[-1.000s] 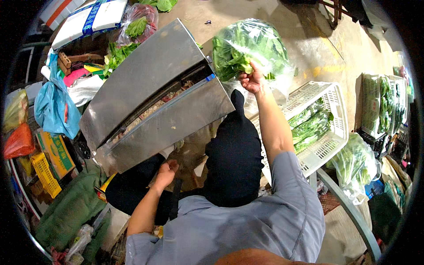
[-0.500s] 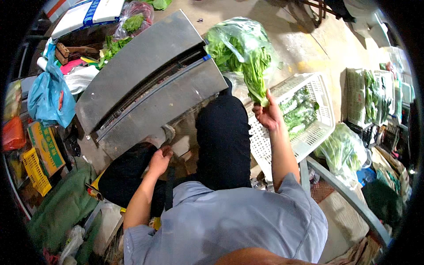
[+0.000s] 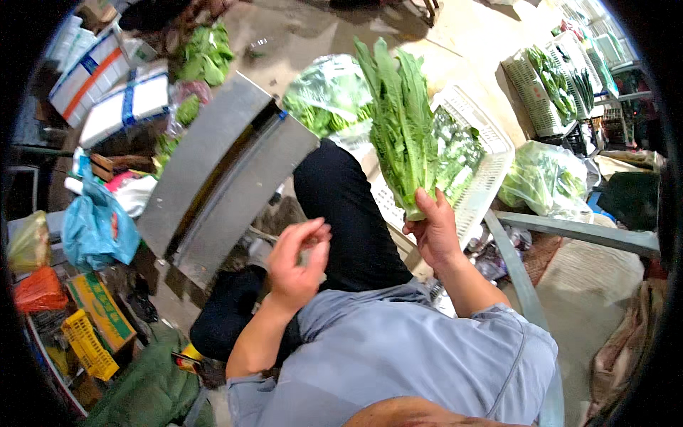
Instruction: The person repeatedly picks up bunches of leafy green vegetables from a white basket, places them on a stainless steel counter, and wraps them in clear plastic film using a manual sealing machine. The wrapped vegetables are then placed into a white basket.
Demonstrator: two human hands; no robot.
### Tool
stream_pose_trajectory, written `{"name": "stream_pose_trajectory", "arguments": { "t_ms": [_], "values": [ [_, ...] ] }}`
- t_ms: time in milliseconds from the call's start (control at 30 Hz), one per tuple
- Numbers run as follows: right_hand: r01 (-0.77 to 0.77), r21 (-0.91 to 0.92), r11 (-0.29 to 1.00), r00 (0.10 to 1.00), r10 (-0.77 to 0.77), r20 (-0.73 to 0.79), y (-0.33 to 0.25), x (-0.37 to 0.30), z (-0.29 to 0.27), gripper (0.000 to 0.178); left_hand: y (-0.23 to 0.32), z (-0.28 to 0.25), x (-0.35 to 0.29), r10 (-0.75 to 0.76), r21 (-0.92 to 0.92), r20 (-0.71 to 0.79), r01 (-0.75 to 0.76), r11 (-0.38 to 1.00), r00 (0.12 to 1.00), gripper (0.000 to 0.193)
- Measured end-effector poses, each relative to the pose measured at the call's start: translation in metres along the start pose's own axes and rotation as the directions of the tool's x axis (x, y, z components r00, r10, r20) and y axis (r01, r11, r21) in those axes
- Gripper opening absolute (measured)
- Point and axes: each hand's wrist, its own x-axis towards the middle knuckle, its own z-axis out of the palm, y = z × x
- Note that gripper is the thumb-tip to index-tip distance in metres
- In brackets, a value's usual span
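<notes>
My right hand (image 3: 435, 229) grips a bunch of long-leaf lettuce (image 3: 400, 121) by its base, with the leaves pointing up and away from me. Over my lap, my left hand (image 3: 297, 262) is raised with its fingers loosely curved and apart, holding nothing. Behind the lettuce stands a white plastic crate (image 3: 491, 160) with bagged greens (image 3: 455, 146) inside. Beyond my knee lies a clear plastic bag (image 3: 327, 89) with more leafy greens in it. The lettuce covers part of the crate.
A grey metal stand with a slot (image 3: 245, 181) is at my left knee. Further left are a blue plastic bag (image 3: 99, 224), a yellow basket (image 3: 89, 345) and white foam boxes (image 3: 128, 103). On the right are a metal bar (image 3: 576, 228), bagged greens (image 3: 544, 178) and another crate (image 3: 533, 92).
The lettuce has come up and in toward me, from hanging leaves-down beside the bag to standing leaves-up in my right hand. My left hand has risen from my leg. The view has turned.
</notes>
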Motion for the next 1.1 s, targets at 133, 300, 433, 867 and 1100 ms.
{"name": "stream_pose_trajectory", "arguments": {
  "t_ms": [133, 300, 433, 867, 1100],
  "values": [
    [0.221, 0.125, 0.967, 0.954, -0.241, 0.179, -0.003, 0.014, 0.074, 0.067, 0.007, 0.03, 0.084, -0.119, -0.361, 0.081, 0.14, 0.922, 0.99, 0.076],
    [0.371, -0.105, 0.923, 0.873, -0.308, 0.378, -0.028, 0.049, 0.131, 0.083, 0.038, 0.005, 0.173, -0.187, -0.644, 0.141, 0.233, 0.728, 0.972, 0.049],
    [0.505, -0.12, 0.855, 0.806, -0.417, 0.419, -0.038, 0.081, 0.151, 0.096, 0.039, -0.013, 0.188, -0.057, -0.506, -0.104, -0.004, 0.863, 0.993, 0.05],
    [-0.094, 0.599, 0.795, 0.674, -0.392, 0.626, -0.027, 0.134, 0.142, 0.1, 0.013, -0.017, 0.159, 0.076, 0.134, 0.015, -0.077, 0.988, 0.997, 0.109],
    [-0.057, 0.522, 0.851, 0.685, -0.347, 0.641, -0.008, 0.148, 0.145, 0.084, 0.022, -0.02, 0.145, -0.021, -0.261, 0.059, 0.036, 0.965, 0.998, 0.088]
  ]
}}
